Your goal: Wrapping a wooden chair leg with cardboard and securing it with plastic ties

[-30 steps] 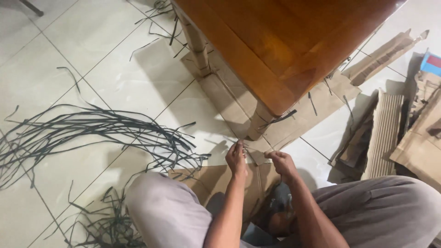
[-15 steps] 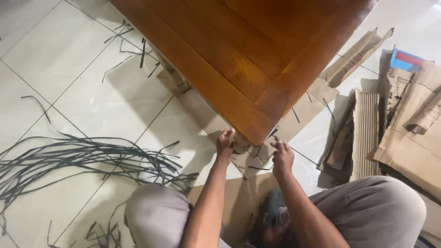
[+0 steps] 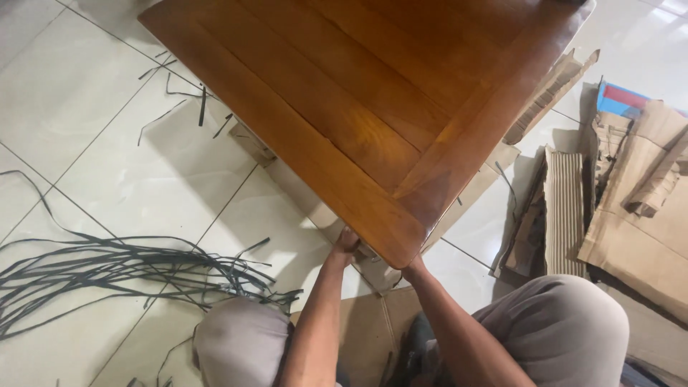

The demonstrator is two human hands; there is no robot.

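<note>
Both hands under wooden table corner, hidden

Both bare forearms are stretched forward from between the bent knees, converging as they rise. The left hand is seen only in part: its knuckles and the back of the hand show, while the fingertips are hidden ahead of and above the knuckles, so their curl cannot be judged. The left wrist is held straight, in line with the forearm. The right hand is almost wholly hidden; only the wrist and the heel of the hand are seen, well behind where its fingers must lie. The right forearm is angled inward toward the left one.
</note>
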